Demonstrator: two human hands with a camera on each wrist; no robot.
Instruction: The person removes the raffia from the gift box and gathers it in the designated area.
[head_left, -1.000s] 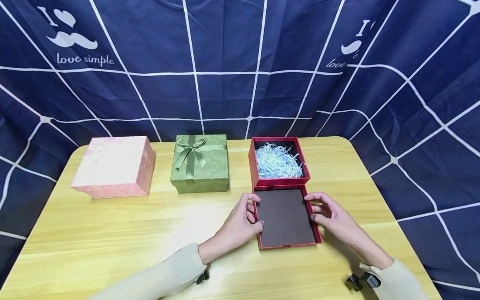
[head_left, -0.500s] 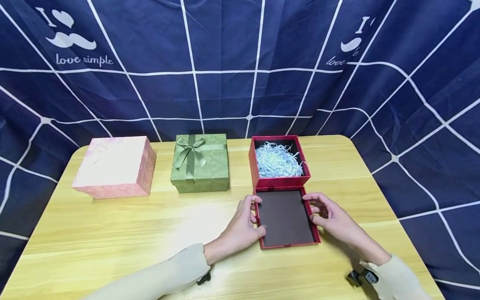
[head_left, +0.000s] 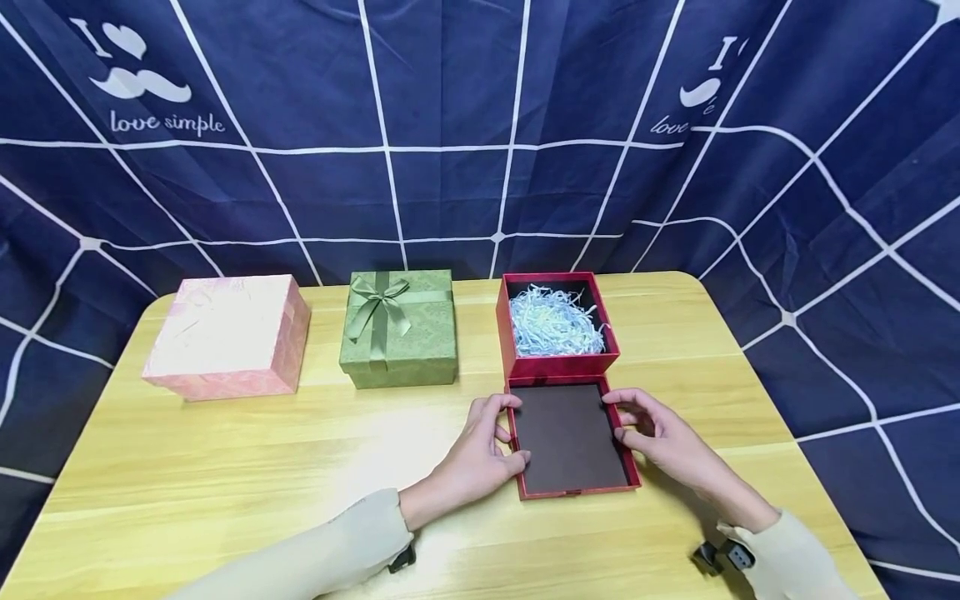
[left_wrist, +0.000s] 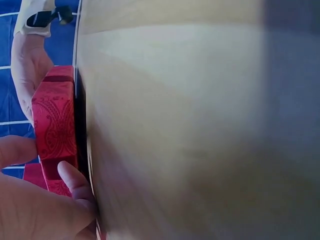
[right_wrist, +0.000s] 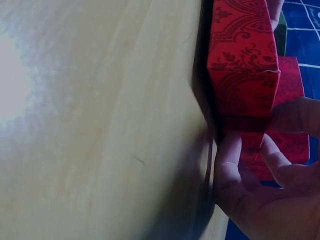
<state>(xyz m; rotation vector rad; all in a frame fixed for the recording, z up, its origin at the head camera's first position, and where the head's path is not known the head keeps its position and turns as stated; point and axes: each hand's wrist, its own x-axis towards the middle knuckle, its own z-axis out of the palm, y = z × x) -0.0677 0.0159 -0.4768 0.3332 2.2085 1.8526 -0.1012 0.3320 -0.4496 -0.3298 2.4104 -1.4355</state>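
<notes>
Lid (head_left: pixel 573 437) in red, shallow and dark inside, faces open side up between your two hands, just in front of the red box (head_left: pixel 562 367); you can't tell for sure whether its underside rests flat on the desk (head_left: pixel 315 450). Your left hand (head_left: pixel 476 454) is clamped on its left wall, the thumb over the rim near the front corner and the index finger over it farther back. Your right hand (head_left: pixel 663 433) grips the opposite wall in much the same way — index finger towards the back, thumb lower down. Both wrist views show you the lid's outer walls, covered in a darker ornamental pattern.

Behind the lid, the red box stands with its top uncovered, and pale blue paper shreds (head_left: pixel 555 321) are heaped inside. To its left, well apart, you have a green box (head_left: pixel 431 329) with a green bow (head_left: pixel 380 302) on top, and farther left a pink box (head_left: pixel 225 333), its top washed out by glare. At each of your pale sleeves (head_left: pixel 322 546) you can see a small black device (head_left: pixel 738 557) — and past the desk hangs a navy cloth (head_left: pixel 450 192) with white grid lines
</notes>
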